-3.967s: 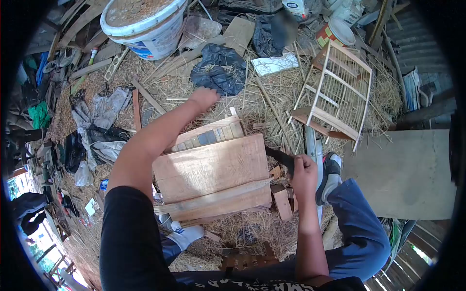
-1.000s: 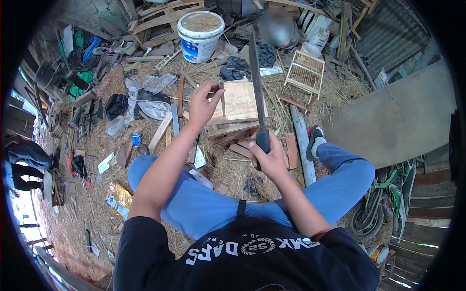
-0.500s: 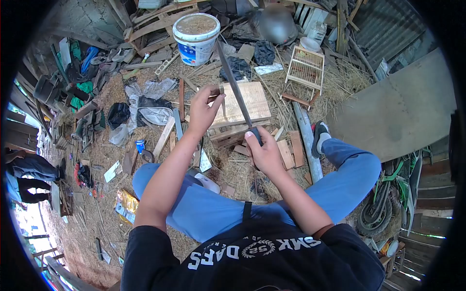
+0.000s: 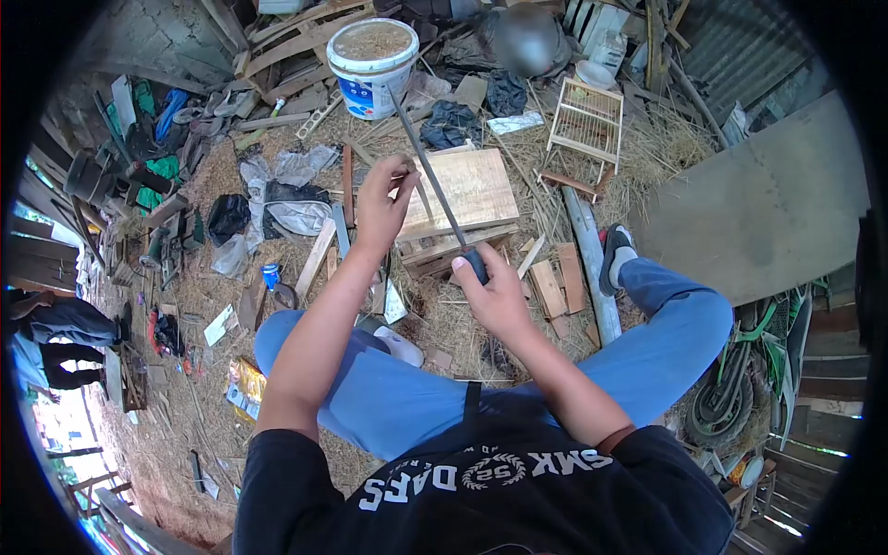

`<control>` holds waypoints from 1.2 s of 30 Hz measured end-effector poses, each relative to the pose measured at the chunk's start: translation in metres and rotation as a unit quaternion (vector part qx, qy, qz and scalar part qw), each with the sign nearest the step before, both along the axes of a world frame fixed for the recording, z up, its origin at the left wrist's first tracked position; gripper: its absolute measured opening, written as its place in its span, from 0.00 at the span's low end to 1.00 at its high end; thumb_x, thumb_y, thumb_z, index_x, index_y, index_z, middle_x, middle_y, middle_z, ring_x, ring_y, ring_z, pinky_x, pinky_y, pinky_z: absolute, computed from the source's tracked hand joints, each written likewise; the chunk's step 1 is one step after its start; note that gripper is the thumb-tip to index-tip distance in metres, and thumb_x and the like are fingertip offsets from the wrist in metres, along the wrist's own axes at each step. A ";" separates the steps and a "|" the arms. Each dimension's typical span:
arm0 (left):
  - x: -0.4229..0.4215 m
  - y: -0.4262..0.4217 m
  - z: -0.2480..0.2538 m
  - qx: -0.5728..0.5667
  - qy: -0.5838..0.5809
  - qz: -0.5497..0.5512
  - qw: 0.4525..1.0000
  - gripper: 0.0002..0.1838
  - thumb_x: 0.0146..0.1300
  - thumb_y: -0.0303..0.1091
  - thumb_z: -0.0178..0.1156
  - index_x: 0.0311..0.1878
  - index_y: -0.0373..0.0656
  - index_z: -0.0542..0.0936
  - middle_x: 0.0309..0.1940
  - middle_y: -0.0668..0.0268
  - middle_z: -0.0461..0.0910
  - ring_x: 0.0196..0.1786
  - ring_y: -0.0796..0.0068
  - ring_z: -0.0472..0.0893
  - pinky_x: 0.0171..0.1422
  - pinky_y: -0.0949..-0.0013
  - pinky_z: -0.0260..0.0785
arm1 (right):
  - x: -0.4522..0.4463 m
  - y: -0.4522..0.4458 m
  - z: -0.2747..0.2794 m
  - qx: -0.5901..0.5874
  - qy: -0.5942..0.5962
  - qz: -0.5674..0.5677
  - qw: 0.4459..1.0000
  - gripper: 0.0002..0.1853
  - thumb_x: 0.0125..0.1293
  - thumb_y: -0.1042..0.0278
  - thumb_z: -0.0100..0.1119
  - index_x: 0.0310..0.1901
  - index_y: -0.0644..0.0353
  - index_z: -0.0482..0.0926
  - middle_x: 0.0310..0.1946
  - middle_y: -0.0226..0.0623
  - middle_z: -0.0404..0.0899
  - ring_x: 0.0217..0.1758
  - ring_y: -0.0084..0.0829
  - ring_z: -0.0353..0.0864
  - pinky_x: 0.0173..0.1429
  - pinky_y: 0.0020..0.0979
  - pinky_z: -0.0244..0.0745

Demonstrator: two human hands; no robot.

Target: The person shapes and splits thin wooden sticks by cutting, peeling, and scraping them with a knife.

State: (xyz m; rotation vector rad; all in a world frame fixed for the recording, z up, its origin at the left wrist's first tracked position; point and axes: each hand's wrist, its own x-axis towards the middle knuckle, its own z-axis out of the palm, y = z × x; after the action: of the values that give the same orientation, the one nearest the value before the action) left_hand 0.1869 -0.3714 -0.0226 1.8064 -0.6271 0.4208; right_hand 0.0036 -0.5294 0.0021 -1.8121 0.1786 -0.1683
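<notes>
My right hand is closed around the dark handle of a long, narrow blade-like tool. Its tip points up and left toward the bucket; whether it is a knife or a file I cannot tell. My left hand pinches the upper end of a thin brownish strip, perhaps wood or bamboo, hanging just left of the tool. Whether strip and tool touch is unclear. Below both lies a pale wooden block with a flat top, between my spread legs.
A white and blue bucket stands beyond the block. To its right is a small slatted wooden cage. Wood offcuts, straw and plastic litter the ground. A large board and a motorbike wheel are at right. Another person is far left.
The tool has tilted further left and shows a narrower side. My left hand has shifted slightly left, and the strip in it slants more. My right hand keeps its grip.
</notes>
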 end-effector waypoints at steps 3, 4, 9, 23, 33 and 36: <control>0.000 -0.001 -0.005 -0.004 -0.003 0.007 1.000 0.16 0.68 0.22 0.70 0.56 0.40 0.79 0.45 0.58 0.82 0.47 0.66 0.86 0.50 0.66 0.84 | -0.001 -0.001 -0.001 0.000 0.002 -0.003 1.000 0.21 0.75 0.51 0.65 0.42 0.66 0.78 0.25 0.44 0.77 0.26 0.32 0.75 0.34 0.37 0.71; 0.000 0.000 -0.006 -0.012 0.006 0.002 1.000 0.16 0.69 0.23 0.70 0.56 0.40 0.79 0.45 0.58 0.82 0.47 0.67 0.86 0.50 0.66 0.84 | -0.002 -0.001 0.000 0.002 0.002 -0.005 1.000 0.21 0.75 0.51 0.65 0.42 0.66 0.78 0.25 0.44 0.77 0.26 0.32 0.75 0.34 0.37 0.71; 0.002 0.001 -0.013 -0.009 0.007 0.003 1.000 0.16 0.69 0.24 0.71 0.57 0.39 0.79 0.46 0.58 0.81 0.47 0.67 0.86 0.49 0.67 0.83 | -0.005 -0.002 0.001 -0.028 -0.011 -0.001 1.000 0.21 0.74 0.51 0.65 0.42 0.67 0.78 0.25 0.49 0.79 0.26 0.41 0.79 0.35 0.40 0.73; -0.002 -0.002 -0.017 -0.021 0.020 -0.020 0.999 0.16 0.68 0.18 0.67 0.58 0.38 0.79 0.47 0.59 0.81 0.46 0.68 0.87 0.51 0.67 0.84 | -0.012 0.003 0.015 -0.068 0.011 0.002 0.998 0.20 0.74 0.52 0.66 0.43 0.64 0.76 0.27 0.52 0.80 0.31 0.54 0.83 0.37 0.46 0.75; 0.000 0.004 -0.023 0.015 0.024 -0.010 1.000 0.19 0.70 0.20 0.70 0.60 0.40 0.76 0.48 0.67 0.84 0.50 0.82 0.84 0.54 0.75 0.78 | -0.016 0.006 0.011 -0.088 0.002 0.009 0.996 0.20 0.74 0.51 0.66 0.44 0.63 0.75 0.33 0.52 0.82 0.37 0.56 0.85 0.40 0.48 0.76; 0.001 0.004 -0.023 0.016 0.012 -0.018 1.000 0.19 0.70 0.19 0.69 0.60 0.40 0.76 0.49 0.67 0.84 0.51 0.81 0.84 0.55 0.75 0.78 | -0.016 0.006 0.010 -0.098 -0.003 0.002 0.995 0.20 0.74 0.51 0.66 0.43 0.63 0.75 0.32 0.52 0.81 0.37 0.56 0.85 0.40 0.48 0.76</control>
State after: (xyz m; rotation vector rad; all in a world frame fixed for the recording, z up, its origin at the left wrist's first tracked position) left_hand 0.1876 -0.3675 -0.0461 1.8247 -0.6506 0.3666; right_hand -0.0120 -0.5235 0.0123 -2.0071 0.1589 -0.1938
